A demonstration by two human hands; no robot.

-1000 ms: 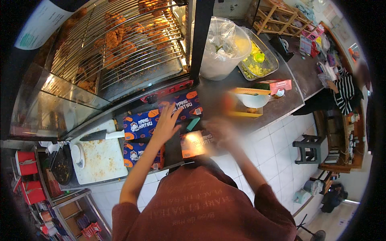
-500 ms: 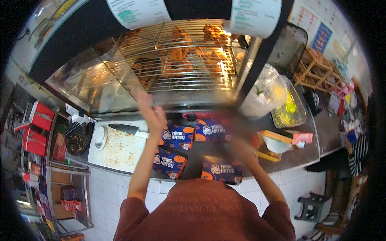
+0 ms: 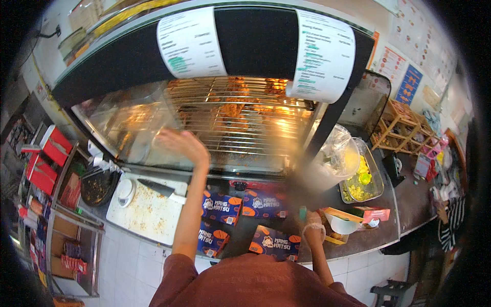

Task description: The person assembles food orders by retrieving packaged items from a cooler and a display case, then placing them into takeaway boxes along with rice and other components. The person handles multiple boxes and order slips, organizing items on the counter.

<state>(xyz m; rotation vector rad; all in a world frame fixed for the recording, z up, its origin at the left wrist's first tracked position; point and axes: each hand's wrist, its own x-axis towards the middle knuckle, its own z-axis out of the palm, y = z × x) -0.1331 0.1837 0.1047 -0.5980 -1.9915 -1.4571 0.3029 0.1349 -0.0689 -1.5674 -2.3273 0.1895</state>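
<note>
My left hand (image 3: 185,148) is raised before a display warmer (image 3: 240,166), its fingers stretched toward the clear glass panel (image 3: 138,115) at the left. Whether it touches the glass cannot be told. Browned fried pieces (image 3: 235,94) lie on the wire racks (image 3: 204,110) inside. At the right my right hand (image 3: 313,227) is closed round a long utensil with a teal part (image 3: 303,213); its upper end is smeared by motion, so its kind is unclear. Several dark blue and orange printed boxes stand on the counter between my arms, among them a front box (image 3: 276,243).
A white cutting board (image 3: 146,212) holds a knife (image 3: 156,187) and a white round device (image 3: 126,192). An open yellow box (image 3: 335,239) stands beside my right hand. Behind are a clear plastic bag (image 3: 335,153) and a metal tray (image 3: 376,184) of yellow pieces. Paper slips (image 3: 189,43) hang overhead.
The view has tipped up, showing more of the warmer's top. My left hand has moved up and left across its front. My right hand, blurred before, now shows gripping the utensil.
</note>
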